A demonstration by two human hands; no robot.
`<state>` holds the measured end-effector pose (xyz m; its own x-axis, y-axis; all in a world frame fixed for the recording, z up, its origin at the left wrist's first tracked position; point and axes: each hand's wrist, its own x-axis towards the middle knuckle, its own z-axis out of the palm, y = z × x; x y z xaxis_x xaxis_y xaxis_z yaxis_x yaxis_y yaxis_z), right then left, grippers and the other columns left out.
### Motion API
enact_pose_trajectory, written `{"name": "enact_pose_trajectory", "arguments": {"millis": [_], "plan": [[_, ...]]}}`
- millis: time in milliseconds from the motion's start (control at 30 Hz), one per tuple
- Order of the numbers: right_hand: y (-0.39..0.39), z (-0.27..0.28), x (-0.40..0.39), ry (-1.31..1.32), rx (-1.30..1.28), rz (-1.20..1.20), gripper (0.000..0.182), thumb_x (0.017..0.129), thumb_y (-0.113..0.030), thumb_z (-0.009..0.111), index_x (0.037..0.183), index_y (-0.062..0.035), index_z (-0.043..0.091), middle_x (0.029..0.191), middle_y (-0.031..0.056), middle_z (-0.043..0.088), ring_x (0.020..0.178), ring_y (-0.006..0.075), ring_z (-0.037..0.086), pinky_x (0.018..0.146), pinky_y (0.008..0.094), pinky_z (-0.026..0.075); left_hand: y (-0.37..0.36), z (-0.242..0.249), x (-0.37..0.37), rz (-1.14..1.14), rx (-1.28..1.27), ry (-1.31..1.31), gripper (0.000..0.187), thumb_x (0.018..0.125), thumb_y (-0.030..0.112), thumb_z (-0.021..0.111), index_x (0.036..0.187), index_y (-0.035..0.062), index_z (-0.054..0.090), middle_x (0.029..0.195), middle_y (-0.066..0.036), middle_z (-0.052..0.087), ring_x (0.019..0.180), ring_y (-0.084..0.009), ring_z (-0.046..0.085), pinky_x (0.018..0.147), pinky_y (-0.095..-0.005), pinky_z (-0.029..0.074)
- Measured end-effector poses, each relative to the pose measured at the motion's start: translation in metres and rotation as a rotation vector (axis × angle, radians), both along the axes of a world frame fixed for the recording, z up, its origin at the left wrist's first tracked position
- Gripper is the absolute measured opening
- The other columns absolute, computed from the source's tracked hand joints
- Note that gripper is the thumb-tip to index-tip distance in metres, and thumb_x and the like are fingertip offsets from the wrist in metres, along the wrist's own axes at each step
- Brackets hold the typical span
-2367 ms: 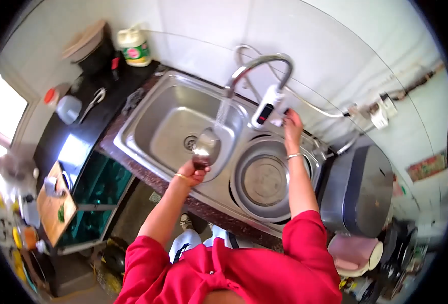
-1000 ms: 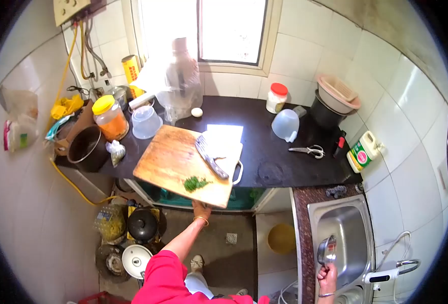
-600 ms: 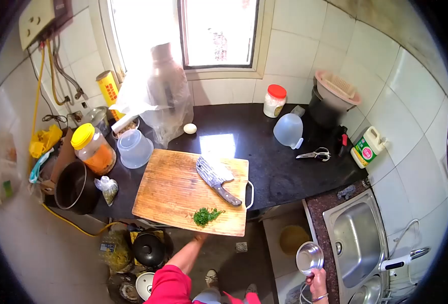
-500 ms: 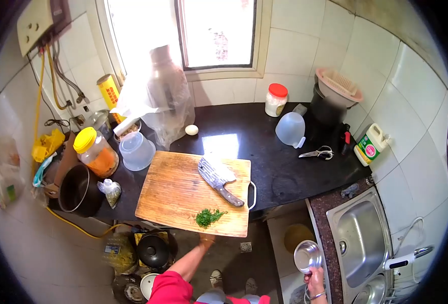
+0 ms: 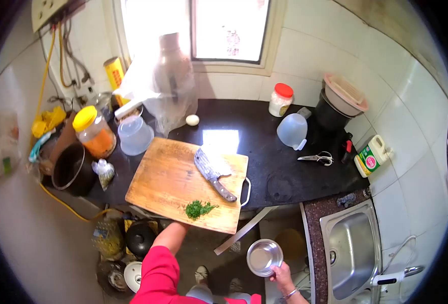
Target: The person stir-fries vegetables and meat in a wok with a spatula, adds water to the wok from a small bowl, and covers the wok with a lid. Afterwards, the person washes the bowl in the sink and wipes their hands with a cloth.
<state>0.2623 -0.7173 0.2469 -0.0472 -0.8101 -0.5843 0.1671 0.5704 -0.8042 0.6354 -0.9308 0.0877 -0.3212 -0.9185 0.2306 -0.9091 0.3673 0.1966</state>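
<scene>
Bowl (image 5: 264,256) sits in your right hand (image 5: 282,274), fingers pinching its rim; your left hand (image 5: 179,226) is hidden under the board (image 5: 168,182), fingers unseen.

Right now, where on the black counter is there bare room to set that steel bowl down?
The steel bowl is in the right hand. Bare black counter lies between the cutting board and the scissors, in front of the clear jug. The left end is crowded: orange-filled jar, clear tub, dark pot.
</scene>
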Motion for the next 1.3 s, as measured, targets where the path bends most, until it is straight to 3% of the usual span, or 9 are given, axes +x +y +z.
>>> {"name": "enact_pose_trajectory", "arguments": {"millis": [233,300,333,433,500,600,800,1067,1300], "plan": [[0.007,0.024,0.05,0.032,0.046,0.316,0.017,0.078,-0.009,0.049,0.093,-0.0005,0.047,0.068,0.0022,0.051,0.044,0.0068,0.045,0.034,0.0178,0.036,0.048,0.003,-0.024,0.074,-0.435,0.002,0.033,0.072,0.016,0.049,0.104,0.0068,0.049,0.099,-0.014,0.053,0.088,-0.0312,0.05,0.075,-0.041,0.04],[0.006,0.021,0.065,0.071,0.096,0.431,0.017,0.079,-0.01,0.048,0.093,-0.0007,0.047,0.067,0.002,0.05,0.044,0.0067,0.045,0.034,0.0176,0.036,0.094,0.005,-0.017,0.124,0.244,-0.006,0.037,0.071,0.016,0.049,0.107,0.0088,0.047,0.109,-0.012,0.047,0.089,-0.0268,0.05,0.071,-0.036,0.042],[0.005,0.021,0.073,0.064,0.103,0.456,0.017,0.079,-0.01,0.048,0.093,-0.0008,0.047,0.067,0.002,0.05,0.043,0.0069,0.044,0.034,0.0177,0.035,0.129,0.074,-0.003,-0.034,0.091,-0.186,0.031,0.068,0.013,0.051,0.099,0.0088,0.049,0.106,-0.011,0.045,0.083,-0.0243,0.051,0.064,-0.0325,0.043],[0.0,0.005,0.099,0.105,0.135,0.447,0.015,0.079,-0.013,0.048,0.088,-0.0011,0.047,0.065,0.0029,0.05,0.04,0.0086,0.042,0.034,0.0194,0.034,0.203,0.033,0.024,-0.121,0.021,0.218,0.032,0.062,0.009,0.054,0.092,0.0063,0.047,0.096,-0.011,0.048,0.074,-0.0254,0.051,0.06,-0.0307,0.043],[-0.01,-0.009,0.117,0.087,0.143,0.478,0.015,0.079,-0.014,0.046,0.085,-0.0009,0.047,0.062,0.0034,0.05,0.039,0.0094,0.042,0.033,0.0199,0.034,0.252,0.032,0.03,0.038,0.028,0.438,0.033,0.061,0.008,0.058,0.091,0.0049,0.044,0.09,-0.014,0.046,0.074,-0.0289,0.05,0.059,-0.0338,0.043],[-0.03,-0.032,0.16,0.167,0.113,0.468,0.014,0.078,-0.015,0.046,0.071,-0.003,0.048,0.054,0.003,0.048,0.036,0.0101,0.041,0.032,0.0213,0.032,0.296,0.016,0.035,0.785,-0.097,0.801,0.053,0.058,0.012,0.066,0.103,0.0039,0.04,0.097,-0.015,0.045,0.083,-0.0346,0.048,0.07,-0.0377,0.042],[-0.1,-0.104,0.27,0.074,0.037,0.43,0.019,0.081,-0.014,0.048,0.094,-0.0041,0.039,0.058,0.0045,0.047,0.041,0.0106,0.043,0.034,0.0214,0.031,0.323,0.011,0.064,0.993,-0.112,0.783,0.055,0.062,0.016,0.063,0.109,0.0015,0.038,0.091,-0.018,0.045,0.082,-0.0348,0.046,0.067,-0.0391,0.041],[-0.213,-0.176,0.416,-0.163,-0.088,0.403,0.017,0.079,-0.02,0.053,0.083,-0.0044,0.046,0.063,0.0038,0.051,0.05,0.0111,0.048,0.039,0.0226,0.037,0.337,0.011,0.089,0.953,-0.075,0.741,0.046,0.063,0.013,0.06,0.102,0.0009,0.04,0.082,-0.019,0.044,0.073,-0.0366,0.045,0.06,-0.042,0.039],[-0.258,-0.227,0.459,-0.459,-0.154,0.494,0.021,0.085,-0.007,0.035,0.1,0.0025,0.046,0.111,0.0156,0.046,0.108,0.0241,0.043,0.089,0.0343,0.037,0.332,0.005,0.09,0.906,-0.087,0.759,0.044,0.063,0.014,0.06,0.099,-0.0007,0.04,0.081,-0.02,0.043,0.07,-0.0362,0.044,0.06,-0.0417,0.038]]}}
